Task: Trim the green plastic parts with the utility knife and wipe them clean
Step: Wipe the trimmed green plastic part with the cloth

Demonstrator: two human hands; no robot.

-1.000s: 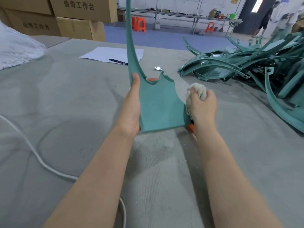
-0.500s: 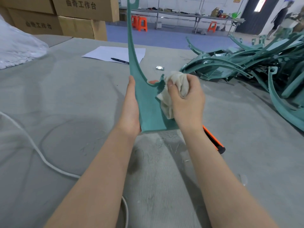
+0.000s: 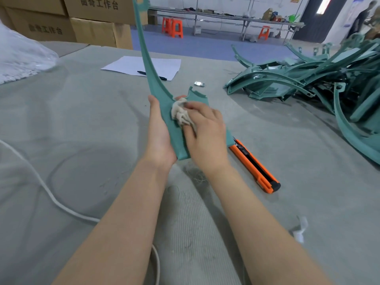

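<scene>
Centrally over the grey felt tabletop [image 3: 82, 120], the left grip [image 3: 159, 132] clasps the upright green plastic part [image 3: 163, 103] by its left edge, while the right grip [image 3: 205, 132] presses a bunched cloth [image 3: 181, 114] onto its face. An orange utility knife [image 3: 255, 165] lies just right of them. More green parts [image 3: 298, 79] are piled far right, cardboard boxes [image 3: 61, 17] stand far left, and orange stools [image 3: 172, 26] stand beyond.

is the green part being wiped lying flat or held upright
Upright: the left hand holds the green part on end, its narrow arm rising out of frame; the right hand presses a cloth on it.
</scene>
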